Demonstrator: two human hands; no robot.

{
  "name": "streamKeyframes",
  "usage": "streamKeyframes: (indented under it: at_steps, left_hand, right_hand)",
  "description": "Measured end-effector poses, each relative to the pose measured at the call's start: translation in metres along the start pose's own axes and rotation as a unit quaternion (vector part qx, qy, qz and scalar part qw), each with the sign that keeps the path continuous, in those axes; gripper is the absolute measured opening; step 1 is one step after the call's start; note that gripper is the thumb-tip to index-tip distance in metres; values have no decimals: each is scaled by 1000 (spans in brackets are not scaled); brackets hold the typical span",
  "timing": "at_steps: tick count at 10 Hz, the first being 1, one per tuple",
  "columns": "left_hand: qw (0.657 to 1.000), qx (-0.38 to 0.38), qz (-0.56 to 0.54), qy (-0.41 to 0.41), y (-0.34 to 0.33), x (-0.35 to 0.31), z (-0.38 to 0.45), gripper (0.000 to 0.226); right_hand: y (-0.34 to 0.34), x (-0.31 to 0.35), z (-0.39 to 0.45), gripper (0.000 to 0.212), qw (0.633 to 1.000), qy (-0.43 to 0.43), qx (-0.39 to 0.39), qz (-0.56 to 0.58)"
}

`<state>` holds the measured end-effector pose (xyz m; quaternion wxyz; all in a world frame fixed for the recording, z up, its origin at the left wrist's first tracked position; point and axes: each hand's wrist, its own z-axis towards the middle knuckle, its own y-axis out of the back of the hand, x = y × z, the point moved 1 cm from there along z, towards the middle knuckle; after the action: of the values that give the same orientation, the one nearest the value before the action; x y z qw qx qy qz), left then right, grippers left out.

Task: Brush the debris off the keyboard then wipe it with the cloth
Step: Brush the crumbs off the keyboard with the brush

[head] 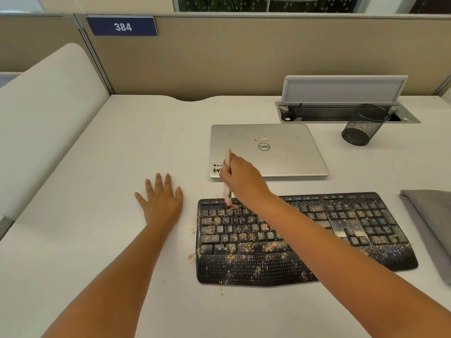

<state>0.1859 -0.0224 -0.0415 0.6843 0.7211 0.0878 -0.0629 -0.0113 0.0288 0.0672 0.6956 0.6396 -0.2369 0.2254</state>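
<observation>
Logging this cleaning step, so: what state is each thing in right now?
keyboard: debris-covered, flat on desk
brush: gripped, bristles on top-left keys
right hand: grips brush
left hand: flat on desk
cloth: folded, untouched
laptop: closed
pen cup: tilted

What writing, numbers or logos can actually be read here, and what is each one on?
"384": white digits on the blue sign on the partition.
"DELL": round logo, seen upside down, on the closed laptop lid.
"W...": black sticker at the lid's near left corner, the rest hidden by the right hand.
Red-edged label above the logo: too small to read.
Keyboard key legends: blurred and dusted over.
</observation>
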Motion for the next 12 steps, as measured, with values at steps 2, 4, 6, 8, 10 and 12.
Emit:
streamKeyframes:
  at_steps: [2,4,6,8,10,12]
  left_hand:
    - [1000,-2,1,-2,0,1,0,60]
    - [1000,-6,1,-4,-1,1,1,60]
    - [1000,-5,-2,-4,-1,1,1,60]
    - [1000,-7,-3,-4,-1,1,1,60]
    - [1000,-10,1,-5,-1,2,0,60]
    - [1000,-6,1,-5,-2,2,1,60]
  right_hand:
    - [-9,13,-4,24,997,7,27,77]
    - [-10,10,-5,23,996,-7,23,89]
    - [-10,8,-3,26,998,-3,34,43]
    - [-7,12,5,27,997,-7,15,79]
    - [-4,5,7,30,991,-12,110,72]
    - [20,-15,21,27,987,-63,105,103]
